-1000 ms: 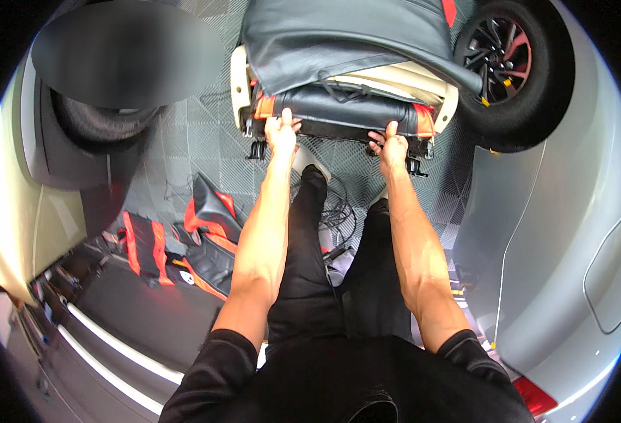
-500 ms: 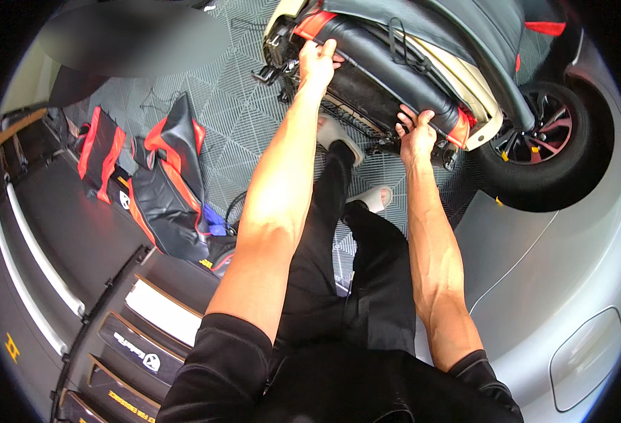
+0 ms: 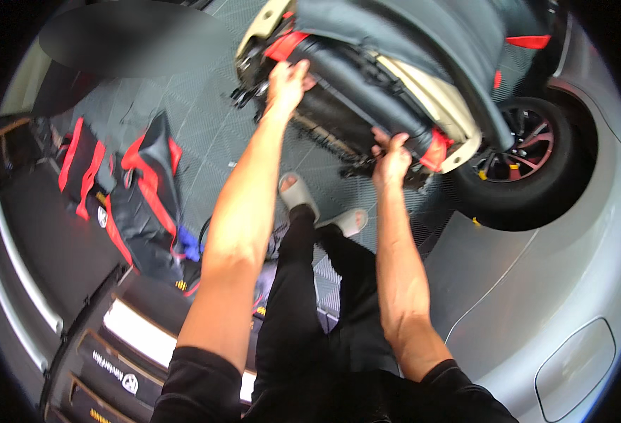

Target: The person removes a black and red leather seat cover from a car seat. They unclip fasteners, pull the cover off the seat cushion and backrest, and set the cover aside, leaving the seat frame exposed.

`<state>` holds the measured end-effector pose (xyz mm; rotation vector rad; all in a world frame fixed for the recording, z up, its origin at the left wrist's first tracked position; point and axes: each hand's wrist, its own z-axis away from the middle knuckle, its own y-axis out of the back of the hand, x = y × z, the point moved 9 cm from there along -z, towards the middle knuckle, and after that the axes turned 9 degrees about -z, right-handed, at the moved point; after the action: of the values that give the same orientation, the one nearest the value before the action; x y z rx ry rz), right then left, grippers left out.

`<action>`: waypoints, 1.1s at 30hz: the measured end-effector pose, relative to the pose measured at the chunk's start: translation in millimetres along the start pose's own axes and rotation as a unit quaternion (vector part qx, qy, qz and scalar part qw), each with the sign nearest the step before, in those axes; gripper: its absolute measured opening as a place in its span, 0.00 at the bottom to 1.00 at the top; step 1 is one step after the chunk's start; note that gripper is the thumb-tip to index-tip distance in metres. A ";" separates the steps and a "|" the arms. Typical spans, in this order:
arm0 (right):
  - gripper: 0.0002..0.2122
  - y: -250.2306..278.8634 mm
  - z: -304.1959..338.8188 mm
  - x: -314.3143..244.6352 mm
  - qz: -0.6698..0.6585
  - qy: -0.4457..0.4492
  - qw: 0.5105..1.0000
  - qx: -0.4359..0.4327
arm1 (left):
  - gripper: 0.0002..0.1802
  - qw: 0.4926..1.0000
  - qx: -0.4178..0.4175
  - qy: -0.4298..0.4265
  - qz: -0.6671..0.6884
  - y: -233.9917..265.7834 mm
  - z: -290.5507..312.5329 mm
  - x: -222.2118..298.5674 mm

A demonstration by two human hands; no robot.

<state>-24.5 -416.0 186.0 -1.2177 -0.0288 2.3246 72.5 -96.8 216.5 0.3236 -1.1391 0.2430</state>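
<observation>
A car seat lies tipped at the upper middle, its underside frame toward me. A black leather seat cover with red ends wraps its near edge. My left hand is closed on the cover's edge beside the left red panel. Lower down, my right hand is closed on the same edge near the right red panel, thumb on top. The fingertips of both hands are partly hidden beneath the edge. A beige plastic side trim shows past the right end.
To the right stands a silver car with its wheel close to the seat. Black and red covers lie at the left by a dark cabinet with shelves. My slippered feet stand on the grey tiled floor.
The whole view has shifted, so the seat and car appear further left and lower. My left foot has moved back from beneath the seat. Both hands stay on the cover's edge.
</observation>
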 end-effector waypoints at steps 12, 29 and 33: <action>0.30 -13.9 20.8 -19.2 -0.098 0.174 0.979 0.043 | 0.23 0.980 0.013 -0.200 -0.007 -4.8 16.2 30.0; 0.16 15.2 -85.1 327.7 0.283 -0.169 0.941 -0.080 | 0.23 0.915 0.056 -0.398 -0.039 6.8 24.8 55.4; 0.11 6.9 -110.1 358.9 0.177 -0.145 0.971 -0.073 | 0.22 0.898 0.041 -0.438 -0.032 -0.5 31.3 55.5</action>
<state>-109.8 -284.6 -155.2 -1.0022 -0.0912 2.8440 68.4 -107.6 279.2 0.5740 -2.0088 0.0775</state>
